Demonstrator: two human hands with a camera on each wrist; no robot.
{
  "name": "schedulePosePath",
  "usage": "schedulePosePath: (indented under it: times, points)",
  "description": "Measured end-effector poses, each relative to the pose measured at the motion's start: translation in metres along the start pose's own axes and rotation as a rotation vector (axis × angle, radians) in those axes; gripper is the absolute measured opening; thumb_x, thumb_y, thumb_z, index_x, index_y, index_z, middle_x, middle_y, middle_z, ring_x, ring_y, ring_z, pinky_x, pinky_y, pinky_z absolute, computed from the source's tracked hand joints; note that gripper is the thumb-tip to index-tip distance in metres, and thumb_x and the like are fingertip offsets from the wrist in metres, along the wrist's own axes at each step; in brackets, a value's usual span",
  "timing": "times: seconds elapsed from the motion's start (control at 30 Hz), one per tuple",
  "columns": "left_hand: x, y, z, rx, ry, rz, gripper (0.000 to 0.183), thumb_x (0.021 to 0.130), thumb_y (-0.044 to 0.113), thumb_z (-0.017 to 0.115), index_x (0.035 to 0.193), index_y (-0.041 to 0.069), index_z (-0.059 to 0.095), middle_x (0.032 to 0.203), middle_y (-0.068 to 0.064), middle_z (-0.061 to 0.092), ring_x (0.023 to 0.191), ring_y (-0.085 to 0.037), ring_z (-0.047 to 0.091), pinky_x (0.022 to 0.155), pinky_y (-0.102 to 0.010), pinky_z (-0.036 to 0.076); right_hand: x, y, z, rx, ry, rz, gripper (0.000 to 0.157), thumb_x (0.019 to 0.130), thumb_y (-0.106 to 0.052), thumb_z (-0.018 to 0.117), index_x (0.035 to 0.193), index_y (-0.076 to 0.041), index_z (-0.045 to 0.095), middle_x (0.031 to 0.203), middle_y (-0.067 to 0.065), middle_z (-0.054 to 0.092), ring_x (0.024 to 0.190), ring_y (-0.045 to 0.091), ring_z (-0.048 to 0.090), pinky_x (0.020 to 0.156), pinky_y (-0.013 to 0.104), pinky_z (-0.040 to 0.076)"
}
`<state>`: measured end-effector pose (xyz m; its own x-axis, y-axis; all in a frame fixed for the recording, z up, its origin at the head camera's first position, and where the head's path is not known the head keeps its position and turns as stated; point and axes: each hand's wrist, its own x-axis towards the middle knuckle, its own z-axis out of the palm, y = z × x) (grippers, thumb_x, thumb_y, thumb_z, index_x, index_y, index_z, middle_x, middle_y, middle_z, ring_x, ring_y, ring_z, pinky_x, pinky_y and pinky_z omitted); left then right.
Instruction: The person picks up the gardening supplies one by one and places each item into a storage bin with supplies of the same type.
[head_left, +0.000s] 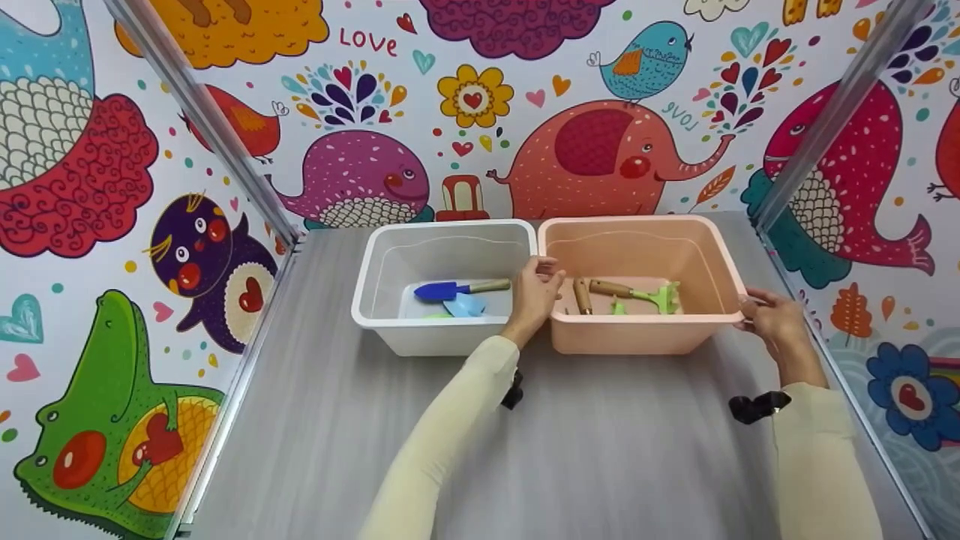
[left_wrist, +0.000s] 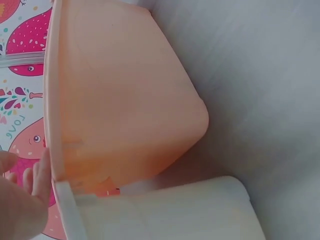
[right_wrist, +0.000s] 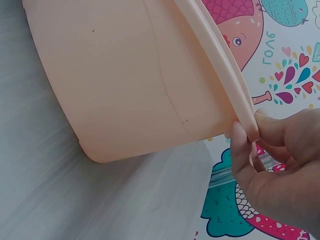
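Observation:
A peach bin [head_left: 637, 330] stands right of a white bin [head_left: 435, 341], their rims side by side. Above the two adjoining rims is my left hand [head_left: 534, 296], its fairly straight fingers touching the peach rim in the left wrist view. My right hand [head_left: 776, 322] pinches the peach bin's right rim near the front corner, thumb and fingers on either side. Inside the white bin lie a blue trowel [head_left: 442, 291] with a wooden handle and a light blue blade [head_left: 465, 305]. The peach bin holds a green hand rake [head_left: 666, 297] and another wooden handle [head_left: 582, 296].
Both bins stand on a grey tabletop [head_left: 600, 450], near the cartoon-printed back wall [head_left: 465, 165]. Printed side panels and metal frame bars [head_left: 217, 142] enclose the table. A green piece [head_left: 618, 307] shows partly above the peach bin's front rim.

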<state>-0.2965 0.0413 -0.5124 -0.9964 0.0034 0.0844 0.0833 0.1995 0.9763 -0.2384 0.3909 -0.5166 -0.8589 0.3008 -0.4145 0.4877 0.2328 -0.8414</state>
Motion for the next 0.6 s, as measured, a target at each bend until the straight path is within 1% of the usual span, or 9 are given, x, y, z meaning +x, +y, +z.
schedulePosePath:
  times: [0.07, 0.2, 0.33, 0.47, 0.53, 0.6]
  points:
    - [0.0, -0.001, -0.004, -0.014, 0.014, -0.014, 0.022, 0.094, 0.005, 0.066, 0.116, -0.001, 0.064, 0.107, -0.017, 0.069, 0.086, -0.019, 0.07, 0.062, -0.023, 0.058, 0.0, 0.0, 0.0, 0.001, 0.005, -0.004, 0.057, 0.107, -0.021, 0.044, 0.157, -0.003, 0.025, 0.157, 0.03, 0.033, 0.077, 0.0, 0.06, 0.079, 0.016, 0.056]
    - [0.001, -0.005, -0.014, -0.011, 0.046, -0.017, 0.022, 0.094, 0.006, 0.067, 0.115, -0.001, 0.066, 0.104, -0.016, 0.071, 0.084, -0.017, 0.069, 0.062, -0.022, 0.057, 0.0, 0.001, 0.0, -0.005, 0.009, 0.004, 0.057, 0.106, -0.023, 0.045, 0.158, -0.004, 0.026, 0.157, 0.028, 0.035, 0.078, 0.0, 0.062, 0.081, 0.017, 0.056]
    - [0.003, -0.009, -0.028, 0.027, 0.08, 0.001, 0.022, 0.093, 0.006, 0.067, 0.114, -0.002, 0.066, 0.104, -0.016, 0.072, 0.089, -0.021, 0.071, 0.065, -0.022, 0.057, -0.001, 0.001, -0.001, -0.019, 0.038, -0.002, 0.057, 0.106, -0.024, 0.046, 0.156, -0.004, 0.03, 0.153, 0.026, 0.039, 0.077, 0.0, 0.063, 0.08, 0.017, 0.056]
    - [0.004, -0.013, -0.051, 0.05, 0.105, 0.004, 0.022, 0.094, 0.007, 0.067, 0.115, -0.001, 0.066, 0.106, -0.017, 0.071, 0.094, -0.024, 0.072, 0.071, -0.026, 0.059, -0.003, 0.0, 0.001, -0.06, 0.081, -0.012, 0.054, 0.106, -0.024, 0.047, 0.154, -0.003, 0.035, 0.15, 0.023, 0.042, 0.08, 0.0, 0.062, 0.077, 0.014, 0.056]
    - [0.006, -0.015, -0.065, 0.059, 0.122, 0.013, 0.023, 0.093, 0.007, 0.067, 0.115, -0.001, 0.066, 0.106, -0.018, 0.071, 0.096, -0.027, 0.072, 0.076, -0.029, 0.059, -0.005, -0.001, 0.002, -0.084, 0.106, -0.01, 0.054, 0.105, -0.026, 0.048, 0.153, -0.004, 0.037, 0.148, 0.02, 0.045, 0.086, 0.003, 0.062, 0.076, 0.013, 0.055]
    - [0.007, -0.017, -0.08, 0.067, 0.145, 0.013, 0.024, 0.092, 0.006, 0.068, 0.115, -0.001, 0.067, 0.106, -0.019, 0.072, 0.098, -0.03, 0.071, 0.083, -0.032, 0.059, -0.006, -0.003, 0.003, -0.11, 0.132, -0.001, 0.053, 0.105, -0.028, 0.048, 0.153, -0.006, 0.039, 0.145, 0.018, 0.048, 0.093, 0.008, 0.061, 0.078, 0.013, 0.055]
